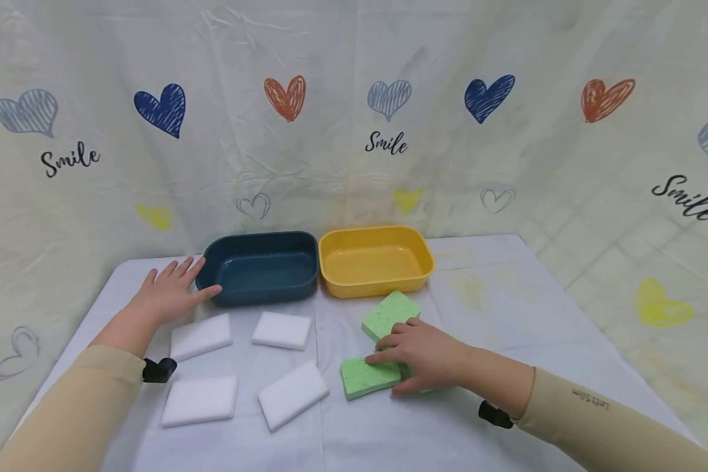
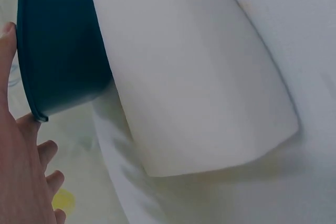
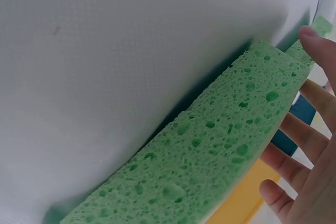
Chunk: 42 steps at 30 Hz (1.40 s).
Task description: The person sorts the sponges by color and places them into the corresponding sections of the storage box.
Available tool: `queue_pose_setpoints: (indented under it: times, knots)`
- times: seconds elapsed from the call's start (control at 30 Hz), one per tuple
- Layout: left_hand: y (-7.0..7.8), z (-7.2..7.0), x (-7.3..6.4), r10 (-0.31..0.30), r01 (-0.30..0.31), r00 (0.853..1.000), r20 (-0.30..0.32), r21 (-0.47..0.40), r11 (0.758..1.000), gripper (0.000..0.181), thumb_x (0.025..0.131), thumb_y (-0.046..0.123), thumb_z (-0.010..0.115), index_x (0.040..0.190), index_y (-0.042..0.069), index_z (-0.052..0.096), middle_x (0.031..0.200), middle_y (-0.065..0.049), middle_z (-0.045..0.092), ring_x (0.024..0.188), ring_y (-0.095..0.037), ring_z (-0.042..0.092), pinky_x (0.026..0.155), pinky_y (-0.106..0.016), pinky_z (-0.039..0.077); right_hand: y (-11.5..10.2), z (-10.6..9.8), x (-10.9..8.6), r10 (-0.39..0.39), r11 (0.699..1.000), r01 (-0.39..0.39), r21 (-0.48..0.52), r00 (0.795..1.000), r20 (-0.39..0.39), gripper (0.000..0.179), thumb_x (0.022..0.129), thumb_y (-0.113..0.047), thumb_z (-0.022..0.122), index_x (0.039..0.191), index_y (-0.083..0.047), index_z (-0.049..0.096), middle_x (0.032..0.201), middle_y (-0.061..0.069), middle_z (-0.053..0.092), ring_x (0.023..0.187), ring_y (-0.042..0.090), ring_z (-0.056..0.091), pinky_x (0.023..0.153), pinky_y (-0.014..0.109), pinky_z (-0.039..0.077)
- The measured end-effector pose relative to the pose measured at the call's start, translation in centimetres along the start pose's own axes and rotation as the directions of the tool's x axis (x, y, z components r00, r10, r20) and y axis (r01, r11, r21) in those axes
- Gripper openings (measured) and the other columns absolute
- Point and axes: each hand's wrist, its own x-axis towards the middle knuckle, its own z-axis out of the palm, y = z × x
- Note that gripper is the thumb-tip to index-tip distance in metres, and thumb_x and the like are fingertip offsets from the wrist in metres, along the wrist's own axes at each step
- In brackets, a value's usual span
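My left hand [image 1: 168, 295], its fingers spread, is at the left end of a dark blue tub [image 1: 259, 300]; in the left wrist view the fingers touch the tub's rim [image 2: 30, 103]. Just below that hand lies a white foam block [image 1: 203, 335]. My right hand [image 1: 427, 357] hovers low over several green sponges. One green sponge [image 1: 370, 378] lies by its fingertips and another [image 1: 389, 311] is just beyond them. The hand partly hides the rest. In the right wrist view the fingers lie loosely extended beside a green sponge [image 3: 210, 140], gripping nothing clearly.
Right of the blue tub, against it, stands a yellow tub [image 1: 372, 288]. More white foam blocks lie in front: one at the back [image 1: 282, 330], one at front left [image 1: 200, 401] and one tilted in the middle [image 1: 294, 395]. A curtain with hearts [image 1: 330, 177] hangs behind the table.
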Motion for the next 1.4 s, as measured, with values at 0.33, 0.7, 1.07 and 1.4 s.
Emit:
queue_pose_setpoints:
  times: [0.33, 0.7, 1.07, 1.4]
  knots:
    - [0.2, 0.3, 0.7, 0.009, -0.009, 1.0, 0.009, -0.029, 1.0, 0.112, 0.088, 0.082, 0.033, 0.157, -0.003, 0.004, 0.159, -0.033, 0.004, 0.143, -0.057, 0.002, 0.111, -0.071, -0.004, 0.3, 0.2, 0.1, -0.011, 1.0, 0.011, 0.016, 1.0, -0.01, 0.057, 0.083, -0.055, 0.074, 0.136, -0.042, 0.059, 0.12, -0.016, 0.063, 0.098, 0.009, 0.048, 0.087, 0.031, 0.04]
    - [0.3, 0.5, 0.7, 0.014, -0.014, 1.0, -0.014, -0.045, 0.999, 0.115, 0.088, 0.081, 0.037, 0.155, -0.007, 0.004, 0.158, -0.034, 0.005, 0.142, -0.058, 0.003, 0.111, -0.071, -0.001, 0.8, -1.4, -0.2, 0.011, 0.999, -0.008, 0.04, 0.996, -0.086, 0.055, 0.082, -0.052, 0.076, 0.134, -0.042, 0.061, 0.122, -0.013, 0.063, 0.102, 0.013, 0.053, 0.086, 0.034, 0.042]
    - [0.6, 0.7, 1.1, 0.014, -0.015, 1.0, -0.009, -0.064, 0.998, 0.117, 0.088, 0.081, 0.036, 0.154, -0.009, 0.002, 0.157, -0.036, 0.004, 0.142, -0.058, 0.002, 0.112, -0.07, -0.001, 2.2, -3.1, 0.3, 0.069, 0.994, -0.056, 0.09, 0.987, -0.143, 0.052, 0.085, -0.049, 0.075, 0.135, -0.04, 0.061, 0.129, -0.009, 0.062, 0.115, 0.018, 0.055, 0.097, 0.041, 0.043]
    - [0.2, 1.2, 1.6, 0.002, -0.003, 1.0, -0.004, -0.078, 0.997, 0.121, 0.086, 0.084, 0.036, 0.154, -0.008, -0.001, 0.158, -0.035, 0.002, 0.142, -0.057, 0.002, 0.112, -0.07, -0.001, 3.9, -5.0, 3.6, 0.096, 0.989, -0.073, 0.126, 0.979, -0.179, 0.05, 0.088, -0.042, 0.074, 0.136, -0.036, 0.061, 0.134, 0.001, 0.061, 0.114, 0.024, 0.055, 0.096, 0.042, 0.046]
